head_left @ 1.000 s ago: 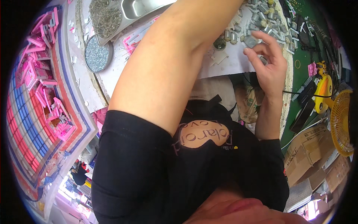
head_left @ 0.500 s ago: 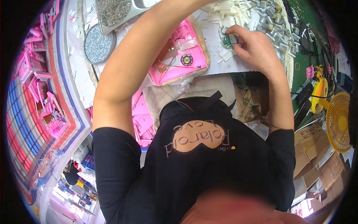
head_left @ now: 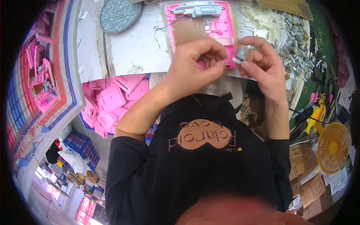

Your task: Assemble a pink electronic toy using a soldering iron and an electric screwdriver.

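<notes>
Round tray of small metal parts [head_left: 119, 15]: at 11 o'clock on the white bench top [head_left: 138, 48], well apart from both hands.

Heap of pink plastic housings [head_left: 112, 105]: below the bench edge, at 8 o'clock from the left hand.

Left hand [head_left: 193, 65]: over the near edge of the bench, fingers curled inward, thumb and forefinger tips drawn narrow at the hand's 3 o'clock side. Whether a wire end is pinched between them cannot be told.

Pink plastic housing [head_left: 198, 26]: lies open on the bench at 12 o'clock from the left hand, long axis roughly 12 to 6. A grey moulded part [head_left: 197, 8] sits across its far end; thin wires trail over it.

Small grey motor [head_left: 242, 52]: held off the bench, directly at 3 o'clock from the left fingertips and just beside them. Blocky grey body with a pale end piece facing 9 o'clock; long axis about 9 to 3.

Right hand [head_left: 264, 65]: holds the motor between thumb and forefinger, remaining fingers loosely spread.

Pile of grey and white small parts [head_left: 288, 33]: at 1 o'clock from the right hand, near it.

Yellow fan [head_left: 333, 147]: at 4 o'clock, well apart.
</notes>
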Tool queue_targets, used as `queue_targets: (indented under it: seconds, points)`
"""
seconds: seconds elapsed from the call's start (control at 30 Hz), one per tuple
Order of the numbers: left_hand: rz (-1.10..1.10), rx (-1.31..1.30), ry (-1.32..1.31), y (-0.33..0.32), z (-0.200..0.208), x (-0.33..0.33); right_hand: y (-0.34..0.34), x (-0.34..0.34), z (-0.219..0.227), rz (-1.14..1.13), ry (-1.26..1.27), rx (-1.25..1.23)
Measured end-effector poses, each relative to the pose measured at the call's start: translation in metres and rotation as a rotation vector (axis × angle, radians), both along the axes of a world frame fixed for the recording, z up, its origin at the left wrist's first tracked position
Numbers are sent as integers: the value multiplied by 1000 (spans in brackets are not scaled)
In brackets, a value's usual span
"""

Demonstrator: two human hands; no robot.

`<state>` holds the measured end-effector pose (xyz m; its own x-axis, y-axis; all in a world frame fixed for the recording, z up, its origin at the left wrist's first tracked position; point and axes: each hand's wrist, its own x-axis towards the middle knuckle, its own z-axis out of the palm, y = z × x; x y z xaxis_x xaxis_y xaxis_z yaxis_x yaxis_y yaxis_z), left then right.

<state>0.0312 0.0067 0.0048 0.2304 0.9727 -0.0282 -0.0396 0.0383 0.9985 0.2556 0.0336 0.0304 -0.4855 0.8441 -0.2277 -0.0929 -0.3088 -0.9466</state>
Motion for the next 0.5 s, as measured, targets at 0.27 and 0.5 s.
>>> queue_targets:
  seconds: [0.27, 0.5]
  points:
    - [64, -17, -45, -1, 9, 0, 3, -19, -6, 44, 56, -134]
    - [105, 155, -31, -1, -1, 2, 4, -19, -5, 65, -27, -86]
